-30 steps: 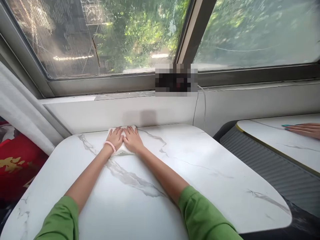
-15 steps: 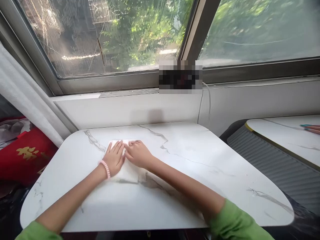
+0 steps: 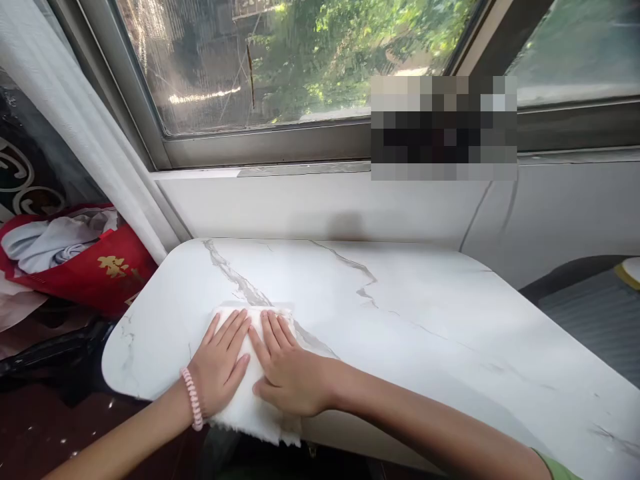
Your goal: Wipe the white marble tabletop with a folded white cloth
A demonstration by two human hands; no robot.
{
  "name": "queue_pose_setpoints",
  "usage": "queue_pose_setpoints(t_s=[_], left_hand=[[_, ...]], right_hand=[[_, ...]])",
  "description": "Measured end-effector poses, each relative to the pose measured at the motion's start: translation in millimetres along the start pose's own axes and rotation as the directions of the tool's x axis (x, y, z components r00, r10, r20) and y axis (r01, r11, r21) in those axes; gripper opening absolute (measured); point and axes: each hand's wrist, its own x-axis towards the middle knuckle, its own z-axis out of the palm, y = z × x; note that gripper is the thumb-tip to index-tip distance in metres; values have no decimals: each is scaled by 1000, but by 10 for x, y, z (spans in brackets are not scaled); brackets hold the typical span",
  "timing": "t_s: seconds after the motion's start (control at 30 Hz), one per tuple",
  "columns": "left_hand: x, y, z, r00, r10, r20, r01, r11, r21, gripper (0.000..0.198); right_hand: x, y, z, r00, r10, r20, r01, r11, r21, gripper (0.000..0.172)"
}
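A white cloth [image 3: 250, 419] lies flat on the marbled white table [image 3: 400, 307], its ragged near end hanging over the front edge. My left hand [image 3: 220, 363] rests palm down on the cloth's left part with the fingers stretched out. A pink beaded bracelet [image 3: 193, 399] circles that wrist. Beside it, my right hand [image 3: 293, 373] presses flat on the right part of the cloth, fingers extended and thumb pointing left. The two hands' fingertips are close together near the cloth's far end.
A red bag [image 3: 85, 273] stuffed with clothes stands left of the table, below a white curtain [image 3: 100, 133]. Behind the table are a low wall [image 3: 280, 207] and a window [image 3: 300, 73]. Grey ribbed seating [image 3: 590, 327] is at the right.
Both hands have moved with the cloth toward the table's front edge. My right hand's curled fingers have straightened out. The view has turned left.
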Motion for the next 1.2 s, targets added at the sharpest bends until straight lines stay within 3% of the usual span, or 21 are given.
queue_pose_setpoints(t_s=[0.1,0.2,0.27,0.37,0.47,0.57,0.67,0.77,0.9,1.03,1.2], left_hand=[[68,-213,47,1000,-15,18,16,1000,-16,50],[316,-574,141,998,-20,62,23,999,-43,49],[584,-872,218,995,-49,83,53,998,-42,48],[1067,-1320,323,986,-145,78,145,989,-1,47],[1507,-1654,388,985,-140,106,140,990,7,45],[1774,-1820,428,983,-128,128,128,992,7,44],[1828,-1850,465,985,-115,132,114,993,14,45],[1710,-1798,485,982,-126,142,122,992,37,48],[1339,-1700,441,980,-139,139,131,989,66,49],[740,-1579,292,985,-137,104,128,988,91,50],[-182,-1295,39,987,-159,26,156,982,105,51]], right_hand=[[209,-3,-60,998,58,26,-60,997,50,80],[603,73,-115,969,214,-125,-211,977,35,69],[947,212,-152,926,291,-240,-298,955,9,62],[1460,529,-241,862,294,-412,-348,936,-59,56],[1828,847,-353,808,319,-495,-408,909,-80,53],[1996,1039,-428,775,347,-528,-449,891,-74,49],[2014,1088,-439,769,356,-530,-457,887,-67,50],[1964,1018,-403,781,355,-513,-445,894,-58,52],[1881,728,-299,804,353,-478,-414,910,-25,55],[1765,239,-135,855,308,-418,-335,942,8,60],[1503,-393,59,938,96,-332,-95,995,20,65]])
